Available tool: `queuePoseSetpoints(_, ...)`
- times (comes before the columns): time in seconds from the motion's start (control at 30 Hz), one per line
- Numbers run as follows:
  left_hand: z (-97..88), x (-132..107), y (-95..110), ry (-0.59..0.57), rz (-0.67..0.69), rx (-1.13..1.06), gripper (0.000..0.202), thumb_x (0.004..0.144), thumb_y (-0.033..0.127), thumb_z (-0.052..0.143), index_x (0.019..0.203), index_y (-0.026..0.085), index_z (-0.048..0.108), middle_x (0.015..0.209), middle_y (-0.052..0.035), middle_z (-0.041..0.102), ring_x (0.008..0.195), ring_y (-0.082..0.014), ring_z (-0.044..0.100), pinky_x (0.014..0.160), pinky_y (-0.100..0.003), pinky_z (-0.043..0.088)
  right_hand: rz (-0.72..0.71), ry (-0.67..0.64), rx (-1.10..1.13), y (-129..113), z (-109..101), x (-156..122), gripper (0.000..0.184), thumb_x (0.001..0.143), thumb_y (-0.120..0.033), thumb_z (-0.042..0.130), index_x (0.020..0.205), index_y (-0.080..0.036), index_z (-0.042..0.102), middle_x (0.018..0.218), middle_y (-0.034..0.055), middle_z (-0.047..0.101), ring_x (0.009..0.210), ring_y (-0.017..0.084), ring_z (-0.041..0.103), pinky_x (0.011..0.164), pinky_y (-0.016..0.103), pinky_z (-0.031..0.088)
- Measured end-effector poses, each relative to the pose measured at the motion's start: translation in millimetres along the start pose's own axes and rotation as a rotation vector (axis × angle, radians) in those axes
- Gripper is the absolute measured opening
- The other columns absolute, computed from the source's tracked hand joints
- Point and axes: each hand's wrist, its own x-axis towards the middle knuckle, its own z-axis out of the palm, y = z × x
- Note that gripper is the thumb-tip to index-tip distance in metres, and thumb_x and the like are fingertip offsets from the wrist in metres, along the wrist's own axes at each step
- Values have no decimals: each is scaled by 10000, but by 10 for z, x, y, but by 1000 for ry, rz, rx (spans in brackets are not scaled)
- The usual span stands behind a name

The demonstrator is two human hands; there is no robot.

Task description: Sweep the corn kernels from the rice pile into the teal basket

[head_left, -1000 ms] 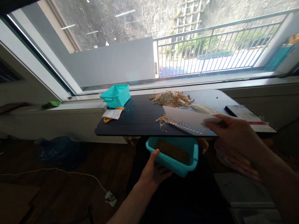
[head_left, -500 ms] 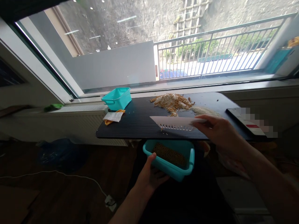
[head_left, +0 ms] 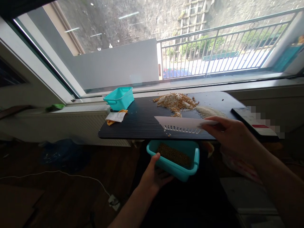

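Observation:
My left hand (head_left: 155,175) grips a turquoise plastic basin (head_left: 174,172) from below and at its near left rim, just under the table's front edge. Brown grains or beans (head_left: 174,155) cover the basin's floor. Pinched at its right end, a white slotted plastic scoop (head_left: 180,122) is in my right hand (head_left: 223,128), low over the tabletop. A few pale grains lie by the scoop's slots. Behind it on the table is a heaped pile of yellow-brown beans mixed with white rice (head_left: 175,103). A flatter spread of rice (head_left: 210,111) lies right of the pile.
A second turquoise basin (head_left: 121,98) stands at the back left of the dark table (head_left: 140,126). Before it lies a folded white and orange cloth or packet (head_left: 117,117). A flat device (head_left: 255,123) sits at the right end. A white cable with a power strip (head_left: 114,202) runs along the floor.
The scoop and my right hand have shifted slightly to the right in view. The left hand still holds the basin, and the camera view has tilted a little.

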Motion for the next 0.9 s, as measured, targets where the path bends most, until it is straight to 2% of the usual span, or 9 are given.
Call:
queuePoseSetpoints(0.17,8,15,-18,-24,-14,-15,608,816,508,616,1278,127,513,1111,-183,634,960,-309,660,852,-458,542,94,30,-59,-38,-133,-70,387,698,-522,614,859,-192,735,633,23,675,547,172,578,483,267,411)
queuePoseSetpoints(0.27,8,20,-27,-37,-10,-13,610,815,507,616,1280,126,512,1127,-184,630,988,-319,651,857,-463,542,97,80,-114,-23,-195,-73,398,667,-523,610,838,-189,739,627,25,667,565,172,569,516,277,414)
queuePoseSetpoints(0.4,10,30,-36,-40,-9,0,600,825,505,601,1280,124,513,1128,-184,628,985,-315,650,852,-457,544,96,144,-200,14,-194,-6,399,701,-490,575,880,-177,746,664,31,682,590,166,567,570,278,422)
queuePoseSetpoints(0.67,36,26,-36,-18,-7,4,568,825,494,604,1250,123,537,1102,-184,633,963,-302,657,863,-462,535,0,68,-169,50,-69,86,319,747,-416,570,869,-171,734,702,37,706,586,158,567,561,263,411)
queuePoseSetpoints(0.9,41,35,-52,-29,-17,2,595,825,506,602,1272,122,520,1117,-188,628,983,-319,651,862,-470,537,88,84,-113,-50,-149,-29,332,695,-456,595,826,-181,727,638,25,668,566,156,550,524,266,399)
